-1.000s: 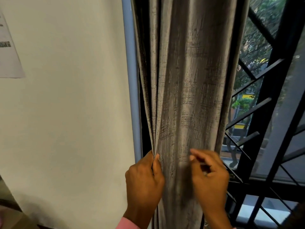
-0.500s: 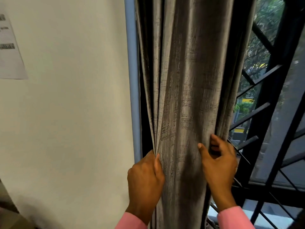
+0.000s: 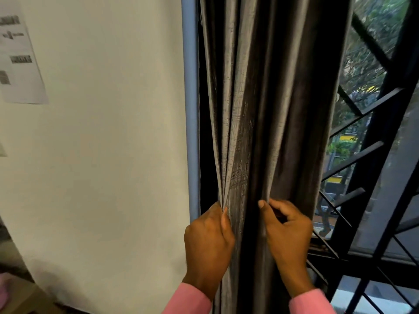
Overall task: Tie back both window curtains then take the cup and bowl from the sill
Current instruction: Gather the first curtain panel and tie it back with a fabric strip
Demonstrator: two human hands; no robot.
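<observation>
The grey curtain (image 3: 260, 109) hangs gathered in folds at the left side of the window, between the blue frame edge (image 3: 190, 109) and the black grille (image 3: 371, 155). The left hand (image 3: 207, 243) is clenched on the curtain's left folds, while the right hand (image 3: 288, 234) pinches its right folds (thumb pressed against the cloth). Both sleeves are pink. A printed sheet (image 3: 20, 60) hangs on the wall.

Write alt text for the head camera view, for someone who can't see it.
Two hands in pink sleeves gather a grey curtain into a bunch: the left hand grips its left folds, the right hand pinches folds beside it. A pale wall with a printed sheet lies left, a black window grille right.
</observation>
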